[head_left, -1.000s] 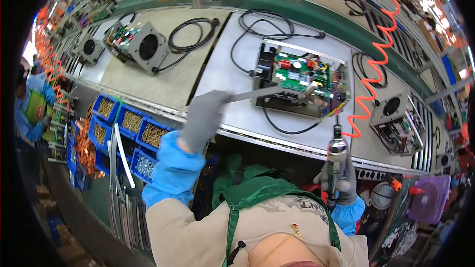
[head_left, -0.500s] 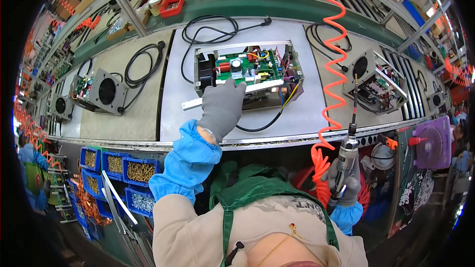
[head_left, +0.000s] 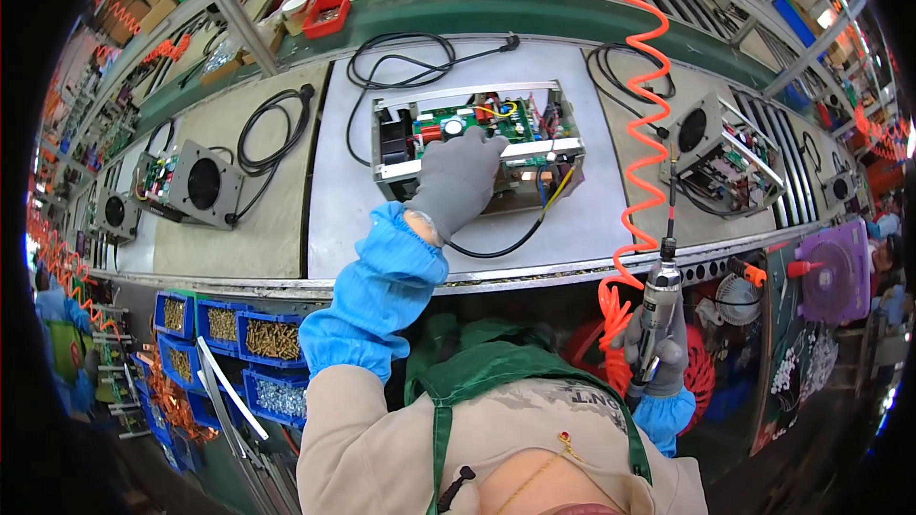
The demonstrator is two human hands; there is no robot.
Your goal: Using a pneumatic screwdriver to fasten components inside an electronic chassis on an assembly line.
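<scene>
My left hand (head_left: pixel 456 176), in a grey glove, reaches over the front of an open electronics unit (head_left: pixel 571 119). Its fingers are closed on a silvery metal bar (head_left: pixel 542 148) that runs along the unit's upper front edge. Behind the fingers shows a green circuit board (head_left: pixel 434 122) with wires and parts; a black fan (head_left: pixel 392 140) sits at the unit's left end. To the right, my gloved right hand (head_left: pixel 672 355) grips an air screwdriver (head_left: pixel 662 294), held upright with its long bit pointing away from me. Part of the bar is hidden under my left hand.
A coiled orange air hose (head_left: pixel 641 172) hangs beside the screwdriver. Similar units stand left (head_left: pixel 202 179) and right (head_left: pixel 711 138), with black power cords (head_left: pixel 272 133). Blue bins (head_left: pixel 271 334) of screws are at lower left; a purple fan (head_left: pixel 832 272) is at right.
The metal bar, which stuck out slanting past the unit's left front corner, now lies along its front edge. My left hand has moved right and farther over the unit. The screwdriver shifted slightly left.
</scene>
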